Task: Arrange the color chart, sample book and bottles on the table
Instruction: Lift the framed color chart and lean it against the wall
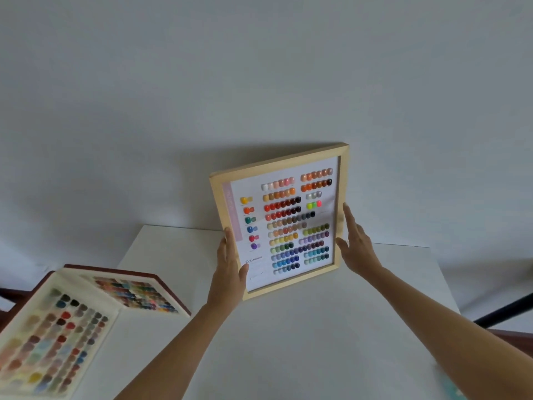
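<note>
A wood-framed color chart [288, 220] with rows of colored nail swatches stands tilted above the white table [288, 342], near the wall. My left hand [230, 272] grips its lower left frame edge, thumb on the front. My right hand [356, 243] presses flat against its right frame edge, fingers stretched upward. An open sample book [72, 321] with a dark red cover lies at the table's left, showing two pages of colored swatches. No bottles are in view.
A plain grey wall [259, 82] rises right behind the table. A dark bar [504, 313] slants at the far right, beyond the table's edge. Something pale teal [452, 388] shows at the bottom right corner.
</note>
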Available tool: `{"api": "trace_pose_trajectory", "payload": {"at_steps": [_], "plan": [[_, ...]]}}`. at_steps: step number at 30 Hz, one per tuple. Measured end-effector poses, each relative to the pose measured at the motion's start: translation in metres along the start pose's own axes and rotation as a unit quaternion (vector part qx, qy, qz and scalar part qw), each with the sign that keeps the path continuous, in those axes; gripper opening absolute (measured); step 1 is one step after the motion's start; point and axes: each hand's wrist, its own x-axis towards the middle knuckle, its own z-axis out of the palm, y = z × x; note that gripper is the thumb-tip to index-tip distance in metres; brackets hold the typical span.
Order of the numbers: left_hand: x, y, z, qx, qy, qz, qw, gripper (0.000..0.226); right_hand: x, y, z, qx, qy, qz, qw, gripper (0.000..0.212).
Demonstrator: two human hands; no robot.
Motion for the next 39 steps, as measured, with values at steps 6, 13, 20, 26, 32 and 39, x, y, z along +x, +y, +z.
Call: {"api": "trace_pose_trajectory", "payload": {"at_steps": [6, 13, 20, 26, 32, 39], "plan": [[0.015, -0.016, 0.01, -0.029, 0.026, 0.005, 0.999, 0.088, 0.021, 0.017, 0.015, -0.005, 0.002, -0.131, 0.991, 0.085], [0.045, -0.029, 0.017, -0.082, 0.059, -0.008, 0.995, 0.083, 0.027, 0.04, 0.029, -0.027, 0.004, -0.142, 0.989, 0.1], [0.078, -0.04, 0.019, -0.062, 0.063, 0.019, 0.996, 0.09, 0.019, 0.05, 0.038, -0.044, 0.029, -0.109, 0.993, 0.104], [0.104, -0.039, 0.026, -0.055, 0.058, 0.054, 0.995, 0.093, 0.026, 0.058, 0.038, -0.056, 0.044, -0.075, 0.995, 0.092], [0.121, -0.04, 0.03, -0.059, 0.059, 0.066, 0.994, 0.094, 0.033, 0.062, 0.039, -0.051, 0.049, -0.059, 0.996, 0.091], [0.114, -0.046, 0.029, -0.038, 0.061, 0.067, 0.995, 0.096, 0.031, 0.062, 0.041, -0.049, 0.043, -0.059, 0.996, 0.09]]}}
